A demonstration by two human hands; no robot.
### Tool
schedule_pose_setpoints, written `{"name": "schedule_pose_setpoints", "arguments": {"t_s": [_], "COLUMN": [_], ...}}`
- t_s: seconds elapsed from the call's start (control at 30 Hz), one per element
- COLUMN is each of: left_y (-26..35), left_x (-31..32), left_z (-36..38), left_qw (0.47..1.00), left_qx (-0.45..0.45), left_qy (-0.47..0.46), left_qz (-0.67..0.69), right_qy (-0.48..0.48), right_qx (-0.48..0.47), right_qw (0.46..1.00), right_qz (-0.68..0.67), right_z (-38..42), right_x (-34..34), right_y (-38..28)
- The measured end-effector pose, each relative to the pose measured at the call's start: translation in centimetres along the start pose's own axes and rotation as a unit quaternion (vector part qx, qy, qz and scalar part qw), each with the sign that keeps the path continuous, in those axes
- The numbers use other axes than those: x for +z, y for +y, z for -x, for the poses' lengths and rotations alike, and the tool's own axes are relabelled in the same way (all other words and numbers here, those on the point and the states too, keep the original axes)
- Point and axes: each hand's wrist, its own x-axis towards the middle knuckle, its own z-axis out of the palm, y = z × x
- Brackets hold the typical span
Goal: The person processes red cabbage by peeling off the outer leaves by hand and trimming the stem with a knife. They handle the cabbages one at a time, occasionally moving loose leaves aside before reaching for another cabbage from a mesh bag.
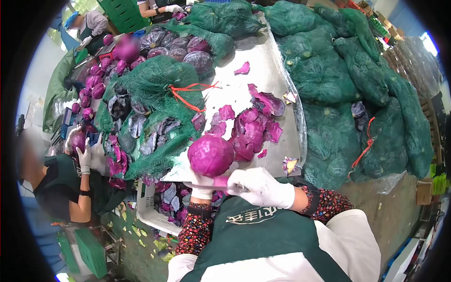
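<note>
Here, at lower centre of the frame, the left hand (203, 187) supports a red cabbage (210, 154) from below, grip closed on it, while the right hand (260, 187) grips a knife (209, 187) beneath it, above the desk (263, 75) edge.

The cabbage (210, 154) is bright purple, and the loose leaves (253, 129) beside it are magenta to violet. White gloves cover both hands, the left hand (202, 186) and the right hand (260, 187). The sleeves (195, 230) carry a dark floral print with red dots. The net sacks (357, 70) are dark green, the tabletop (263, 75) silvery grey.
</note>
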Motion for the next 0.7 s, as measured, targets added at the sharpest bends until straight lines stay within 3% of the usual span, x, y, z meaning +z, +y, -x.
{"name": "schedule_pose_setpoints", "arguments": {"t_s": [0.03, 0.07, 0.1, 0.13, 0.17, 0.2, 0.23, 0.3, 0.37, 0.4, 0.43, 0.47, 0.5, 0.53, 0.57, 0.6, 0.63, 0.67, 0.7], "left_y": [-0.8, 4.5, 4.5, 6.6, 8.6, 8.1, 7.1, 5.6, 4.7, 4.4, 3.7, 3.4, 3.2, 3.1, 3.5, 3.9, 4.2, 2.1, 1.9], "left_x": [-0.5, 4.6, 5.0, 6.6, 7.9, 7.7, 7.4, 6.8, 6.2, 5.5, 5.3, 5.6, 5.7, 5.7, 5.7, 5.9, 6.0, 4.5, 4.6], "left_z": [-0.3, 0.3, 0.7, 1.3, 1.8, 1.9, 2.1, 2.3, 2.1, 1.8, 1.9, 2.1, 2.4, 2.7, 2.7, 2.6, 2.5, 1.8, 1.7], "left_qw": [0.947, 0.872, 0.993, 0.947, 0.853, 0.852, 0.876, 0.896, 0.753, 0.651, 0.651, 0.851, 0.963, 0.976, 0.977, 0.961, 0.832, 0.889, 0.889], "left_qx": [0.106, 0.160, 0.049, 0.064, 0.072, 0.071, 0.065, 0.053, 0.242, 0.327, 0.329, 0.221, 0.089, -0.051, -0.051, 0.083, 0.206, 0.139, 0.139], "left_qy": [-0.022, -0.048, -0.053, -0.062, -0.070, -0.070, -0.032, -0.001, -0.087, -0.100, -0.102, -0.147, -0.175, -0.182, -0.179, -0.159, -0.124, -0.135, -0.136], "left_qz": [-0.302, -0.460, -0.088, -0.308, -0.513, -0.514, -0.477, -0.440, -0.606, -0.678, -0.677, -0.453, -0.183, 0.106, 0.105, -0.210, -0.500, -0.415, -0.414], "right_qy": [-0.026, -0.010, 0.035, 0.080, 0.080, 0.118, 0.137, 0.136, 0.098, 0.076, 0.052, 0.052, 0.038, 0.022, 0.020, -0.003, -0.024, -0.016, -0.015], "right_qx": [0.037, 0.052, 0.066, 0.186, 0.201, 0.248, 0.143, 0.197, 0.159, 0.173, 0.186, 0.186, 0.170, 0.153, 0.152, 0.191, 0.230, 0.190, 0.191], "right_qw": [0.999, 0.998, 0.996, 0.979, 0.971, 0.956, 0.962, 0.970, 0.982, 0.982, 0.979, 0.979, 0.981, 0.981, 0.980, 0.966, 0.946, 0.958, 0.958], "right_qz": [-0.015, 0.022, 0.059, -0.002, 0.097, 0.106, 0.189, 0.028, 0.042, -0.008, -0.058, -0.058, -0.088, -0.120, -0.123, -0.176, -0.227, -0.214, -0.213], "right_z": [0.8, 1.3, 1.6, 1.7, 2.0, 2.1, 2.1, 0.3, -0.8, -1.6, -2.3, -2.4, -2.5, -2.6, -2.7, -2.7, -2.6, -2.4, -2.3], "right_x": [-0.3, -1.0, -2.0, -3.5, -5.3, -6.2, -6.5, -5.6, -4.3, -4.1, -4.0, -3.7, -3.1, -2.7, -2.7, -2.9, -3.0, -2.7, -2.6], "right_y": [-0.1, 1.1, 3.1, 4.7, 6.6, 8.3, 8.5, 4.9, 3.1, 1.9, 0.8, 1.2, 2.0, 2.4, 2.3, 2.2, 2.1, 2.7, 3.0]}}
